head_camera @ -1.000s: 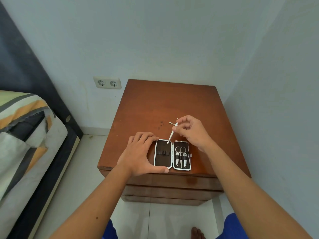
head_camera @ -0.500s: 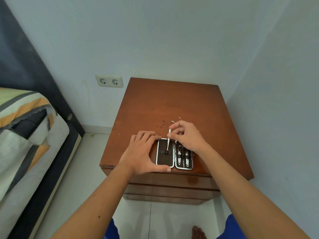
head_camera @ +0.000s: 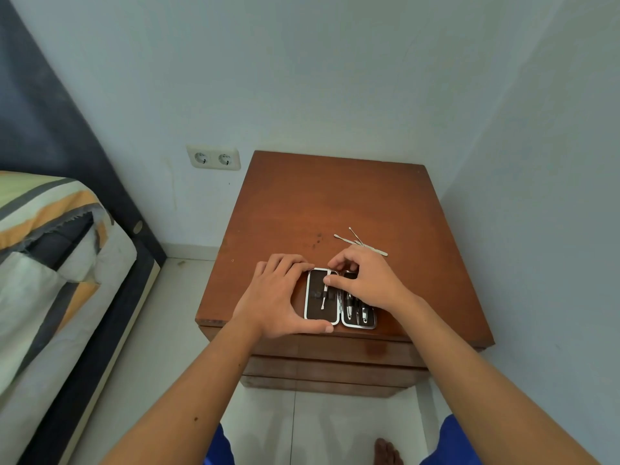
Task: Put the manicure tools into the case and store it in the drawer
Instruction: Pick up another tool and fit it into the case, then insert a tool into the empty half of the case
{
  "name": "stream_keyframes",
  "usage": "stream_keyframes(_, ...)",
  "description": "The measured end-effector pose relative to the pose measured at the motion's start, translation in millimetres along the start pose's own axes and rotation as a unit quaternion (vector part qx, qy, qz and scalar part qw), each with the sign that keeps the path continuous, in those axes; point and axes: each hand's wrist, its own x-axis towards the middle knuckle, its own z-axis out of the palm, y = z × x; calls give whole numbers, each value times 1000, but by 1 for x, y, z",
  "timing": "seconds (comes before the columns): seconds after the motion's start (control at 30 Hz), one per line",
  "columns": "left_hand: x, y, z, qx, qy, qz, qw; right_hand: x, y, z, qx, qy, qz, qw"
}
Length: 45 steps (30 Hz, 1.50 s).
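- The small open manicure case (head_camera: 321, 315), dark brown inside with a silver rim, lies flat near the near edge of the reddish-brown wooden nightstand (head_camera: 335, 203), its near end just short of that edge.
- The left hand (head_camera: 275, 297) cups the case's left half: the fingers lie together along the far left corner, the thumb runs along the near rim, and the palm rests on the wood.
- The right hand (head_camera: 369, 283) reaches over the right half of the case; thumb and forefinger pinch the top of a thin silver tool (head_camera: 324, 297) that lies lengthwise in the left half, passing through a dark strap.
- In the right half, partly under the right hand, sit several more silver tools (head_camera: 357, 312); which kinds they are cannot be told.
- Two slim silver tools (head_camera: 360, 244) lie loose and crossed on the wood, just beyond the right hand.
- The far half of the nightstand top is bare wood, bar a few dark specks left of the loose tools.
- The nightstand fills a corner: a pale wall runs close along its right edge and another behind its far edge.
- Below the top, the wooden drawer fronts (head_camera: 332, 364) are shut.
- To the left is a strip of pale tiled floor (head_camera: 161, 330), then a bed with striped bedding (head_camera: 50, 250).
- A white double wall socket (head_camera: 213, 158) sits just left of the nightstand's far corner.
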Motion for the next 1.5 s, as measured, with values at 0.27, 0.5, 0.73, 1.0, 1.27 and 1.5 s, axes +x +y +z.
stream_keyframes(0.27,-1,-1,1,-5,9,8,1000,-16,-7,1,-73,-27,-45,996)
stream_keyframes(0.5,-1,-2,2,-2,18,10,1000,-23,-4,1,-93,-32,-66,993)
stream_keyframes(0.73,-2,-1,2,2,17,9,1000,-26,1,4,-111,-28,-87,990)
stream_keyframes(1.0,-1,-1,3,1,15,8,1000,-24,0,-2,-56,-22,-62,996)
stream_keyframes(1.27,-1,-1,1,0,11,2,1000,37,12,-24,-85,115,21,990)
stream_keyframes(1.5,0,-1,1,3,3,0,1000,55,11,-29,-216,56,37,974)
